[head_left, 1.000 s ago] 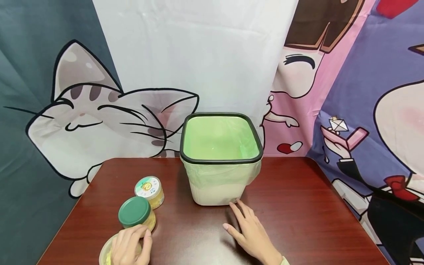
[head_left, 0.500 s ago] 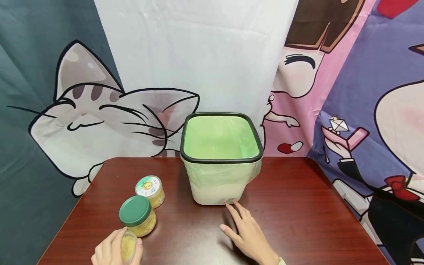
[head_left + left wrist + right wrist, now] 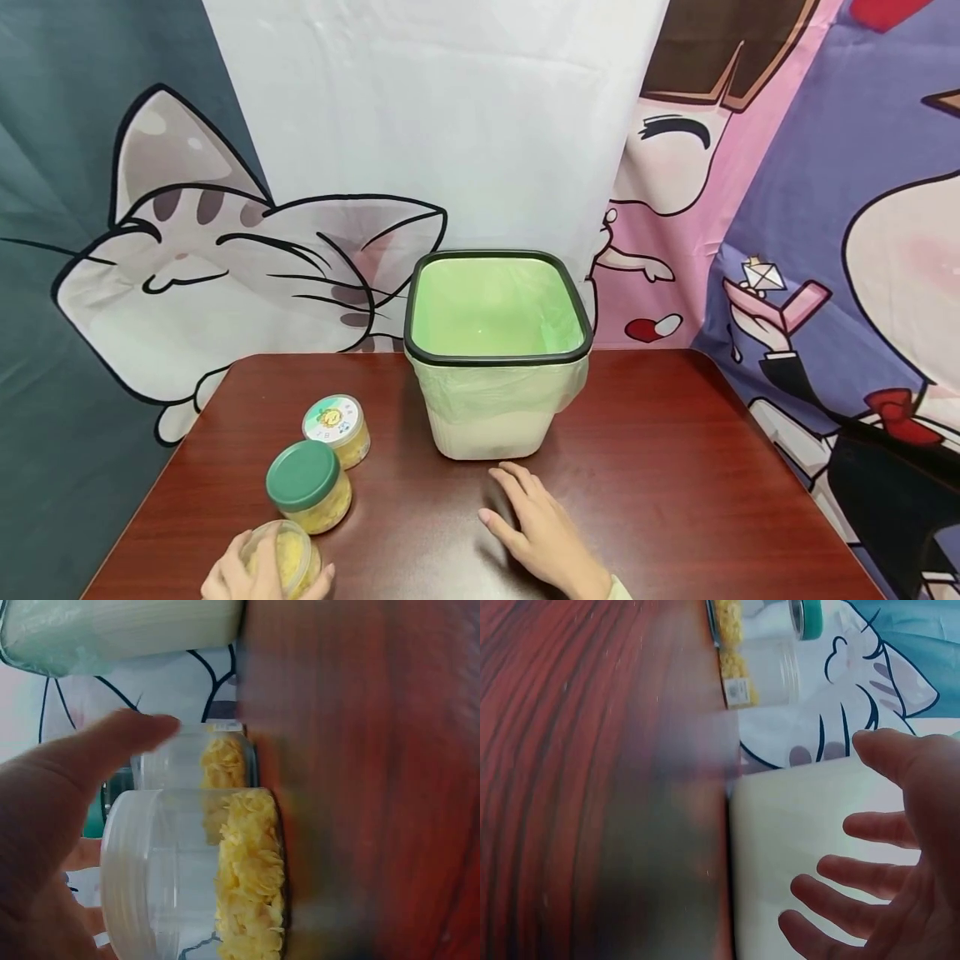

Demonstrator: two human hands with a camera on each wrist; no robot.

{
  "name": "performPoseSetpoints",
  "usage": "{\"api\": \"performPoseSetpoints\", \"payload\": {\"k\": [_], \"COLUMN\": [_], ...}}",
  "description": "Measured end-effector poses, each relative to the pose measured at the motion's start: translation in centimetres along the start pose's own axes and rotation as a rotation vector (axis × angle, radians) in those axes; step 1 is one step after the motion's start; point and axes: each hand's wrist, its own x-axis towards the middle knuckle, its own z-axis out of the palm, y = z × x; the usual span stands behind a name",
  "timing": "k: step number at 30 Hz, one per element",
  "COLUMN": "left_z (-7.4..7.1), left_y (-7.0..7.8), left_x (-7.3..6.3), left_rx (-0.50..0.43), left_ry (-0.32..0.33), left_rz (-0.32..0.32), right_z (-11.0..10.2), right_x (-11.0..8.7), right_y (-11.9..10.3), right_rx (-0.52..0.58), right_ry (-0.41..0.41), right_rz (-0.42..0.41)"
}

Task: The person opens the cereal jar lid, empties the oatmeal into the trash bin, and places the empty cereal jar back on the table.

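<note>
Nearest the front left stands a clear jar (image 3: 289,560) with a transparent lid and yellow flakes inside. My left hand (image 3: 242,577) is around its top, fingers over the far left side. The left wrist view shows my thumb (image 3: 124,739) straight and apart from the wall of the jar (image 3: 251,862). Behind it is a green-lidded jar (image 3: 307,487), then a jar with a printed lid (image 3: 337,429), both with yellow contents. My right hand (image 3: 542,533) holds nothing; its fingers are spread just in front of a pale waste bin (image 3: 487,429).
The bin has a black rim (image 3: 498,362) and a green liner (image 3: 480,308). It stands at the back middle of the dark red wooden table (image 3: 660,467). A cartoon-printed cloth (image 3: 450,125) hangs right behind the table's back edge.
My left hand has shifted left and its hold has loosened, so more of the jar's clear lid shows. My right hand has slid left and slightly back from the bin's base.
</note>
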Motion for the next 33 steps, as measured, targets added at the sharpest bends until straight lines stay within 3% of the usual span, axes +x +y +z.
{"api": "performPoseSetpoints", "payload": {"k": [4,9,12,16,19,26,33], "left_z": [0.6,1.0,0.9,0.7,0.4,-0.2,0.3], "left_y": [-0.5,-0.8,-0.8,-0.8,-0.4,0.8,1.6], "left_x": [-0.4,-0.1,0.3,0.5,0.2,-0.3,-1.2], "left_rx": [0.004,-0.079,-0.138,-0.139,-0.140,-0.181,-0.254], "left_ry": [0.004,0.026,-0.011,-0.075,-0.060,-0.062,0.051], "left_rz": [-0.078,-0.128,-0.180,-0.272,-0.305,-0.242,-0.052], "right_z": [0.2,0.6,0.8,1.0,1.1,1.6,1.8], "right_x": [0.2,0.4,0.5,0.6,0.6,0.5,0.4], "right_y": [-0.6,-1.0,-1.2,-1.5,-1.8,-2.2,-2.4], "right_rx": [0.025,0.034,0.040,0.058,0.079,0.094,0.104], "right_ry": [-0.020,-0.014,-0.011,-0.021,-0.035,-0.036,-0.050], "right_rz": [-0.033,-0.061,-0.065,-0.067,-0.068,-0.074,-0.079]}}
